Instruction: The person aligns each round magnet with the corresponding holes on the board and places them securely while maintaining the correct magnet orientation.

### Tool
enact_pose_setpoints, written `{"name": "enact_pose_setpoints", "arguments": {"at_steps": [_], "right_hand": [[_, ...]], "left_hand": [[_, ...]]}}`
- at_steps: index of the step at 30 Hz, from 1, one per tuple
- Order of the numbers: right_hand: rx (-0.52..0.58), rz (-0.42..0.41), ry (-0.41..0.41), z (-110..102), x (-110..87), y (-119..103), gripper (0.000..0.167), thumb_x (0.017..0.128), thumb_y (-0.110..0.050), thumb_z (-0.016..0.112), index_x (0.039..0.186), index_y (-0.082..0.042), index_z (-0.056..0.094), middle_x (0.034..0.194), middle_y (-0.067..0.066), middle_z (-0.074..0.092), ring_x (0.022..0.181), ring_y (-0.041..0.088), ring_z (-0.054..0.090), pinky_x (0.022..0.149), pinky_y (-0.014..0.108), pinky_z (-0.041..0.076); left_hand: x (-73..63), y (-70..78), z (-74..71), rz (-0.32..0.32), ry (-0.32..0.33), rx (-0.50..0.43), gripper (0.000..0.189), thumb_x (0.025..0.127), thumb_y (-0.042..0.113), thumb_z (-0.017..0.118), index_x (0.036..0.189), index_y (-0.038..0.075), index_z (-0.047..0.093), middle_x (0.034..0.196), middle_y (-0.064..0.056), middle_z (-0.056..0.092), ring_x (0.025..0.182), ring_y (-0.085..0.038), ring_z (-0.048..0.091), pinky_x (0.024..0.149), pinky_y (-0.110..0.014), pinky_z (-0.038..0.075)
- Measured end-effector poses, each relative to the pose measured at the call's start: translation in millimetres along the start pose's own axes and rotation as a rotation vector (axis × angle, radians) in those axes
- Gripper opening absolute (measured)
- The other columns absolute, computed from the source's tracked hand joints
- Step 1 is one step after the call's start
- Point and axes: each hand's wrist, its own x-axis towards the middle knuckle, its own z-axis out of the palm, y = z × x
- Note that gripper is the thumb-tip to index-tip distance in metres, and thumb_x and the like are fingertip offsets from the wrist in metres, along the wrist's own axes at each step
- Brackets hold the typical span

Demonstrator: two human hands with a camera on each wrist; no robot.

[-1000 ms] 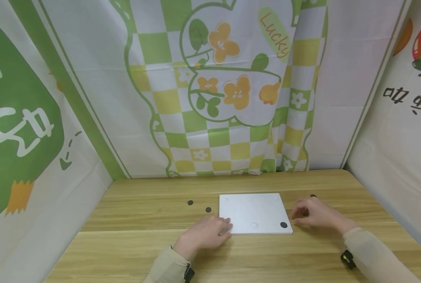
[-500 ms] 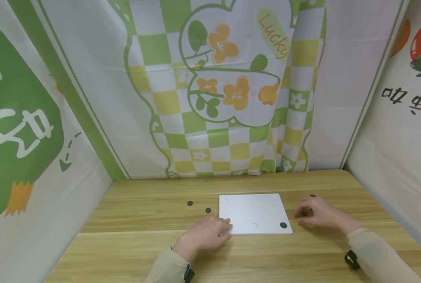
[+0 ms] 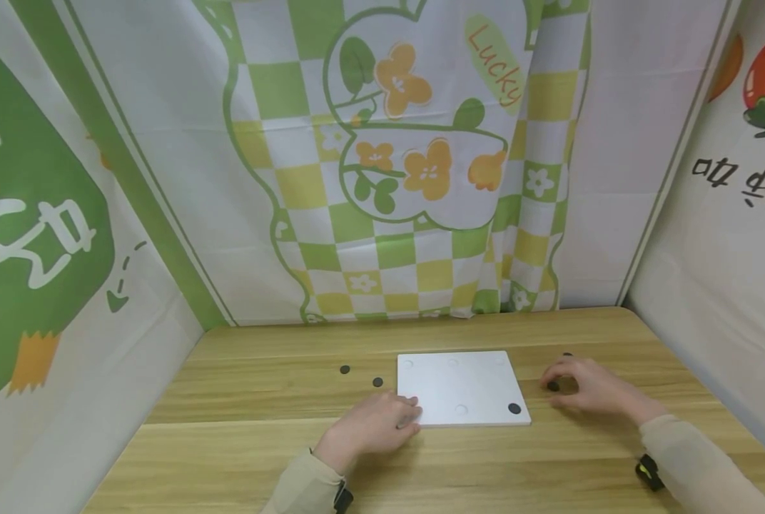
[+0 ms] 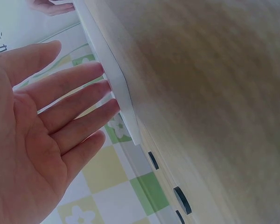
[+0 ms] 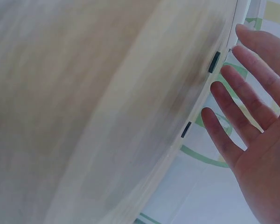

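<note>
A white board [image 3: 459,382] lies flat on the table, with several shallow round marks and one black disc [image 3: 514,408] at its near right corner. My left hand [image 3: 372,425] rests its fingertips on the board's near left corner; in the left wrist view the fingers [image 4: 77,102] reach out fairly straight to the board's edge. To the right of the board, my right hand [image 3: 591,385] hovers low with nothing between thumb and fingers. Another black disc [image 3: 553,386] shows in the gap between them. The right wrist view shows that hand's fingers [image 5: 240,109] spread and loosely extended.
Two more black discs lie left of the board, a farther disc [image 3: 345,370] and a nearer disc [image 3: 377,382]. Behind my right hand a disc [image 3: 567,355] is partly hidden. Printed curtains [image 3: 421,271] stand along the back edge of the wooden table [image 3: 260,400].
My right hand has drifted a little to the right, away from the board, and its thumb and fingers have parted more. The left hand and the board keep their places.
</note>
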Motion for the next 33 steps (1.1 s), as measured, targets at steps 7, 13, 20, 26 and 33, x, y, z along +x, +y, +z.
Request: {"name": "enact_pose_setpoints", "arguments": {"at_steps": [7,13,20,26,33], "right_hand": [[0.002,0.002,0.016,-0.6,-2.7,3.4,0.029,0.077,-0.028,0.078,0.104,-0.020,0.070,0.104,-0.007,0.068,0.100,0.019,0.062,0.089,0.046,0.052],[0.023,0.035,-0.010,-2.4,-4.6,5.7,0.032,0.079,-0.030,0.075,0.107,-0.017,0.069,0.107,-0.003,0.070,0.109,0.033,0.061,0.100,0.056,0.041],[0.003,0.042,-0.014,-3.0,-4.5,7.3,0.033,0.081,-0.034,0.074,0.107,-0.016,0.069,0.105,-0.004,0.070,0.103,0.024,0.064,0.096,0.051,0.047],[-0.001,0.031,-0.011,-3.0,-3.2,8.8,0.031,0.081,-0.035,0.073,0.105,-0.016,0.069,0.103,-0.005,0.070,0.100,0.019,0.064,0.088,0.045,0.052],[0.005,0.019,0.005,-1.5,-3.0,12.8,0.029,0.081,-0.035,0.073,0.103,-0.018,0.070,0.103,-0.007,0.070,0.103,0.025,0.065,0.098,0.053,0.043]], "left_hand": [[-0.7,0.4,-1.2,0.004,0.000,-0.003,0.035,0.095,0.032,0.054,0.124,0.015,0.063,0.131,-0.004,0.059,0.119,-0.019,0.059,0.103,-0.034,0.046],[-0.8,0.7,-1.5,0.011,0.005,-0.002,0.035,0.095,0.032,0.054,0.123,0.015,0.063,0.130,-0.004,0.060,0.117,-0.019,0.060,0.102,-0.034,0.047],[0.1,0.3,-0.9,0.016,0.010,0.003,0.035,0.094,0.032,0.055,0.123,0.014,0.063,0.129,-0.004,0.060,0.116,-0.019,0.060,0.101,-0.033,0.048],[0.2,-0.2,-0.6,0.020,0.009,0.004,0.035,0.094,0.032,0.055,0.123,0.014,0.063,0.129,-0.004,0.061,0.117,-0.019,0.060,0.101,-0.033,0.048],[0.4,-0.7,0.4,0.016,0.004,-0.006,0.035,0.095,0.032,0.055,0.123,0.014,0.063,0.130,-0.004,0.060,0.117,-0.019,0.059,0.102,-0.033,0.047]]}}
